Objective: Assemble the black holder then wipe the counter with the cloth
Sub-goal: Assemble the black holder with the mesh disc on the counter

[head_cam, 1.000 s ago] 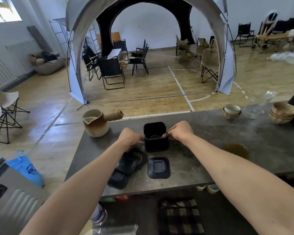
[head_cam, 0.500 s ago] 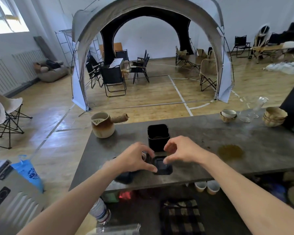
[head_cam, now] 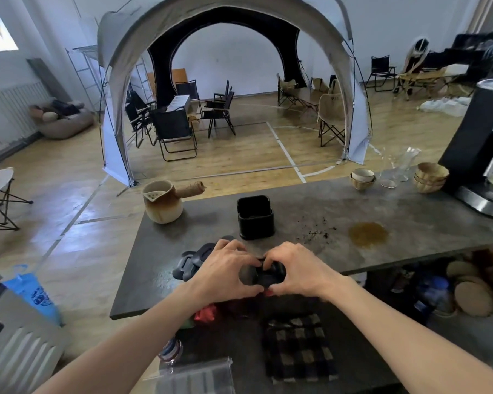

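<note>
A black square holder cup (head_cam: 255, 217) stands upright on the grey counter (head_cam: 310, 203), open at the top. Nearer to me, my left hand (head_cam: 225, 268) and my right hand (head_cam: 299, 268) together grip a flat black square holder part (head_cam: 264, 275) just above the counter's front edge. More black holder parts (head_cam: 192, 263) lie in a pile left of my left hand, partly hidden by it. A dark checked cloth (head_cam: 296, 348) lies on a lower surface below the counter.
A brown spill (head_cam: 367, 234) and dark crumbs (head_cam: 315, 231) mark the counter to the right. A ceramic side-handle pot (head_cam: 162, 204) stands at the back left. Stacked bowls (head_cam: 362, 179), glassware (head_cam: 396, 172) and a coffee machine (head_cam: 484, 166) stand at the right.
Both hands left the holder cup, came back toward me and closed on the flat black part, which is now lifted off the counter at its front edge.
</note>
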`<action>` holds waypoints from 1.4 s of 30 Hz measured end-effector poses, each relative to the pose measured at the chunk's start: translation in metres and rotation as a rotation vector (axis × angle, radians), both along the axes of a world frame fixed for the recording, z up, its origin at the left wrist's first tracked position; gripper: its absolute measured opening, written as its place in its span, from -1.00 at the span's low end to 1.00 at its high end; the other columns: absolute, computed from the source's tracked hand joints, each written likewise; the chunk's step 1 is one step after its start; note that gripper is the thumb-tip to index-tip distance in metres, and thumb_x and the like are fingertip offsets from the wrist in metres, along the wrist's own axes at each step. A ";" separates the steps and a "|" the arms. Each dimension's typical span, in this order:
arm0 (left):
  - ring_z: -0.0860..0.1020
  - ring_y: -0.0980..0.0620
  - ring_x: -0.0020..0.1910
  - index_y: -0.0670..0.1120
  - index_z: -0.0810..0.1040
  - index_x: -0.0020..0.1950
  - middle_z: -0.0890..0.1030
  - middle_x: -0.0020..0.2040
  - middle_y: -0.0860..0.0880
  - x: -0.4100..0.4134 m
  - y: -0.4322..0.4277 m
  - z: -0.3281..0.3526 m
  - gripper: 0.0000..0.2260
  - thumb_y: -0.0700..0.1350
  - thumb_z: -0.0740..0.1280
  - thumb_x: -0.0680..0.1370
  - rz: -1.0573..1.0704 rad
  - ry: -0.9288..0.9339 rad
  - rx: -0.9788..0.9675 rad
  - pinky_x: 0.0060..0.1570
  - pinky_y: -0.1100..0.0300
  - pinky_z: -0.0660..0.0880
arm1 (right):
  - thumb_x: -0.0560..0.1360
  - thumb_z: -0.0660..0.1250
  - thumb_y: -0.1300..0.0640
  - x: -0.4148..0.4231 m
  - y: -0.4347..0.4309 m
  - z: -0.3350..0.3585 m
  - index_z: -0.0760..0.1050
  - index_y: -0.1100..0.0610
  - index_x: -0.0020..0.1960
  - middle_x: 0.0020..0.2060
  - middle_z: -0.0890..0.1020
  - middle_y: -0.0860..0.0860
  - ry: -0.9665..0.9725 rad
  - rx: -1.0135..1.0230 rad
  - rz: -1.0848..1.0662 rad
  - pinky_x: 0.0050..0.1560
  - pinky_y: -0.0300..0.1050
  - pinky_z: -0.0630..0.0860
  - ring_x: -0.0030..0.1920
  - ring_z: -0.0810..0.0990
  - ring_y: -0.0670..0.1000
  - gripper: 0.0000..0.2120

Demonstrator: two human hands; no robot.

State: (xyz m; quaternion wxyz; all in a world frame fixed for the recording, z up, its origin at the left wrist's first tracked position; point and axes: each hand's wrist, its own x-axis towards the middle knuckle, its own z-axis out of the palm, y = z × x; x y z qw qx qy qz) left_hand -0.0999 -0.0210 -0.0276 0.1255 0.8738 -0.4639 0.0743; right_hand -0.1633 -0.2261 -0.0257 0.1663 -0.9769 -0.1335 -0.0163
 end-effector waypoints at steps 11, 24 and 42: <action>0.60 0.19 -0.43 -0.13 0.71 -0.07 0.72 -0.27 -0.02 0.027 -0.012 0.038 -0.86 -0.08 0.51 0.45 0.487 0.829 -0.707 -0.43 0.37 0.45 | 0.36 0.56 0.24 0.036 -0.012 0.039 0.64 0.23 -0.08 -0.23 0.71 0.08 0.087 1.045 -0.500 -0.28 -0.19 0.63 -0.29 0.67 -0.03 -0.82; 0.50 0.14 -0.40 -0.18 0.68 -0.06 0.71 -0.21 -0.07 0.106 -0.027 0.101 -0.78 -0.20 0.59 0.34 0.658 1.074 -0.771 -0.46 0.31 0.30 | 0.36 0.54 0.27 0.113 -0.025 0.094 0.59 0.13 -0.18 -0.33 0.66 0.00 0.250 1.211 -0.663 -0.43 -0.27 0.36 -0.40 0.53 -0.11 -0.86; 0.22 0.10 -0.67 -0.05 0.32 -0.50 0.37 -0.63 0.04 0.153 -0.043 0.014 -0.59 -0.26 0.49 0.41 0.827 0.940 -0.416 -0.63 0.37 0.12 | 0.14 0.67 0.16 0.158 -0.044 0.015 0.63 0.24 -0.22 -0.45 0.56 0.12 0.460 0.764 -0.791 -0.55 -0.24 0.24 -0.55 0.36 0.00 -0.69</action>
